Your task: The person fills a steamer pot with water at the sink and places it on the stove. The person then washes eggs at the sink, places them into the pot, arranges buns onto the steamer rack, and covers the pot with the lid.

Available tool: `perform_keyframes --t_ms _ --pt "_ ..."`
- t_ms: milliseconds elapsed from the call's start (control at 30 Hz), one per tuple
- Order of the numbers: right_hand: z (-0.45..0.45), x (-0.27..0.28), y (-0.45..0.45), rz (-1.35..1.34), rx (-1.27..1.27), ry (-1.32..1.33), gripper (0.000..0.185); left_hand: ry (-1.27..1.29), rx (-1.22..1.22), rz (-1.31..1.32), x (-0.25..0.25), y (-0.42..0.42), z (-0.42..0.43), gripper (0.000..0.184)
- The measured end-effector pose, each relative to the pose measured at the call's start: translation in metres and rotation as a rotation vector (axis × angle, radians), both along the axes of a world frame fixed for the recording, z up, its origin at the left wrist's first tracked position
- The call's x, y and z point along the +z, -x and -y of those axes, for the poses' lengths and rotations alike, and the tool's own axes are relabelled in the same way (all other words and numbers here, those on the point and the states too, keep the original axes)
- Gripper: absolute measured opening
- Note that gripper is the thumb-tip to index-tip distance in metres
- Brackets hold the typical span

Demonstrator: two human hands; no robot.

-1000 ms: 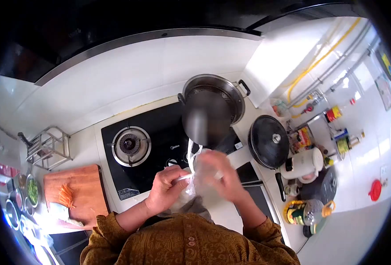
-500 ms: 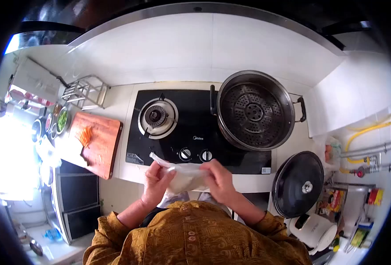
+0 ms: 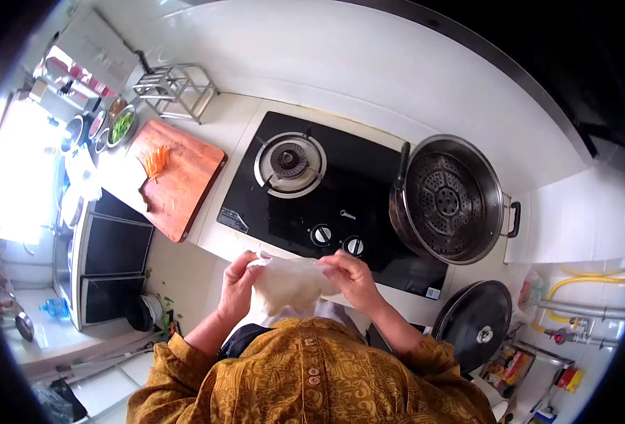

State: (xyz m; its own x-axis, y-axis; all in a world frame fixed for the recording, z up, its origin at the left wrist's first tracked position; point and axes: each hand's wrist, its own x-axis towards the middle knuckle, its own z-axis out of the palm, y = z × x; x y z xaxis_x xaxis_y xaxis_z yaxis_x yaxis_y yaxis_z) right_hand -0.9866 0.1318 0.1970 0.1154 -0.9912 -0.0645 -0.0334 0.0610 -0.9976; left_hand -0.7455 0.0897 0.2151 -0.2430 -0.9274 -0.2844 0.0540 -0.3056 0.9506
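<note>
A translucent plastic bag with something pale inside hangs between my hands, in front of the stove's near edge. My left hand pinches its top left corner. At the top right corner, my right hand grips the bag with thumb and fingers. The bag's upper edge is stretched fairly straight between them, while its lower part sags towards my shirt. What the pale contents are, I cannot make out.
Beyond the bag is a black gas stove with a steamer pot on its right side. A black lid stands nearer. To the left, a cutting board bears shredded carrot and a knife; a metal rack stands behind.
My view has turned, so the stove and board appear tilted. Both hands have raised the bag's upper edge and pulled it straighter; its body now hangs more plainly below.
</note>
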Motion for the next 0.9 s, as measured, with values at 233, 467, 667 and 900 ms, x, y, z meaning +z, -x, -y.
perform_keyframes --t_ms 233,467,667,900 --pt "0.059 -0.007 -0.047 0.176 -0.060 0.026 0.008 0.027 0.153 -0.076 -0.017 -0.015 0.024 0.012" --pt "0.093 -0.051 -0.059 -0.242 -0.053 0.010 0.017 0.128 0.111 0.060 -0.059 -0.026 0.046 0.017" --pt "0.088 -0.026 -0.052 -0.254 -0.029 -0.056 0.022 0.204 0.141 -0.097 -0.037 -0.042 0.057 0.012" --pt "0.067 -0.016 -0.041 -0.389 -0.186 0.014 0.011 0.640 -0.023 0.380 0.015 -0.064 0.061 0.020"
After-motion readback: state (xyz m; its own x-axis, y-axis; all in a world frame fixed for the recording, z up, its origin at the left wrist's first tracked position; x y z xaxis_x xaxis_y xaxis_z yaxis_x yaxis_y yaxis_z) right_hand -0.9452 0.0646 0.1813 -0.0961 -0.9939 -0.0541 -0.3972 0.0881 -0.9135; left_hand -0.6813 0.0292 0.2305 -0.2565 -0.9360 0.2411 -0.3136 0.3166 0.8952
